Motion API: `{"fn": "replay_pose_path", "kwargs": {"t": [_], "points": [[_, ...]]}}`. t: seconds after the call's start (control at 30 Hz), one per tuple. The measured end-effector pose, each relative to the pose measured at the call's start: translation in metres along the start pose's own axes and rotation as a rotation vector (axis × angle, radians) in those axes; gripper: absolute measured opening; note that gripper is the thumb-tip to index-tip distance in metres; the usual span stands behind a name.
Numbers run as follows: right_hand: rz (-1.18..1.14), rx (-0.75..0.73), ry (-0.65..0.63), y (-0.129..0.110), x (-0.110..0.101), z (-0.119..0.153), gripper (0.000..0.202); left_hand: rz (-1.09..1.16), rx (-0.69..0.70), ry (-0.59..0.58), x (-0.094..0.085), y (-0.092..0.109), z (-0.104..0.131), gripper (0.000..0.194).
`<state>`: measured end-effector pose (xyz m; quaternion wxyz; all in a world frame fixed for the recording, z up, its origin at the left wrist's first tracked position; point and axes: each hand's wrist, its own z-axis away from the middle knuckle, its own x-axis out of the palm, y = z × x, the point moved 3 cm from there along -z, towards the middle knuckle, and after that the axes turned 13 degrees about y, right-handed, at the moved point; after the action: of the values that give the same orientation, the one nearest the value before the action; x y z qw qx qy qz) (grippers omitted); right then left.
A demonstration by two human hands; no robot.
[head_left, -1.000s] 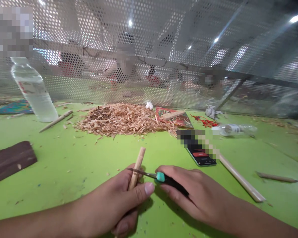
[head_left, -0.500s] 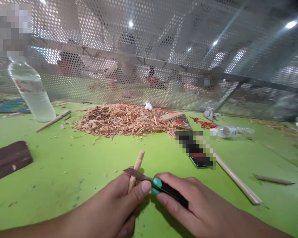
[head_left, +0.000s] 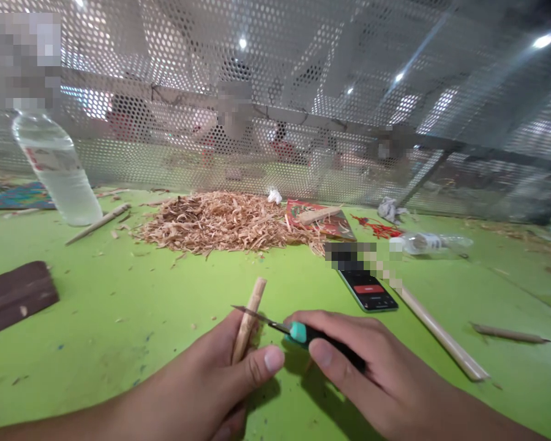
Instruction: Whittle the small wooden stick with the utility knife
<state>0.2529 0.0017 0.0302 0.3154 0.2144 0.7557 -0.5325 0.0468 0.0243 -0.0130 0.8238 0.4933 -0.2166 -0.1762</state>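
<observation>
My left hand (head_left: 211, 361) is closed around a short pale wooden stick (head_left: 250, 315), whose upper end slants up and away from me; its lower part is hidden in my fist. In my right hand (head_left: 362, 361) I grip a utility knife (head_left: 298, 332) with a black and teal handle. The knife's blade points left and lies across the stick, edge-on to me. My left thumb is lifted off to the side, below the blade and apart from it. Both hands are just above the green tabletop (head_left: 165, 294).
Beyond my hands lies a heap of wood shavings (head_left: 224, 223). A phone (head_left: 371, 297) and a long wooden rod (head_left: 441, 334) lie at the right, near a pencil-like stick (head_left: 509, 333) and a fallen bottle (head_left: 422, 243). A water bottle (head_left: 62, 174) stands left, a brown sheet (head_left: 18, 297) nearer.
The knife has turned from showing its blade's flat side to edge-on, and my right hand has shifted slightly right. My left thumb has come away from the blade.
</observation>
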Motion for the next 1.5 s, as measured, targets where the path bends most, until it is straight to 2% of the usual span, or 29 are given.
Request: {"fn": "replay_pose_path", "kwargs": {"t": [0.23, 0.53, 0.7, 0.83, 1.1, 1.3, 1.5], "points": [[0.011, -0.133, -0.060, -0.004, 0.001, -0.002, 0.032, 0.073, 0.003, -0.033, -0.002, 0.001, 0.002, 0.062], [0.001, -0.096, -0.119, 0.001, 0.006, -0.002, 0.039, 0.054, 0.009, -0.055, 0.000, 0.005, 0.005, 0.061], [-0.010, -0.101, -0.136, -0.001, 0.008, -0.003, 0.033, 0.044, 0.000, -0.026, -0.001, 0.003, 0.003, 0.062], [-0.027, -0.080, -0.121, -0.002, 0.009, -0.001, 0.030, 0.028, -0.011, 0.018, 0.000, 0.001, 0.003, 0.063], [0.004, -0.067, -0.061, 0.000, 0.014, 0.002, 0.038, 0.015, -0.028, 0.123, 0.007, -0.001, 0.003, 0.068], [0.054, -0.095, -0.038, 0.001, 0.016, 0.006, 0.042, -0.048, 0.001, 0.114, 0.001, -0.005, 0.004, 0.061], [0.156, -0.185, 0.021, 0.003, 0.019, 0.009, 0.044, -0.060, -0.008, 0.059, 0.000, -0.007, 0.002, 0.057]]}}
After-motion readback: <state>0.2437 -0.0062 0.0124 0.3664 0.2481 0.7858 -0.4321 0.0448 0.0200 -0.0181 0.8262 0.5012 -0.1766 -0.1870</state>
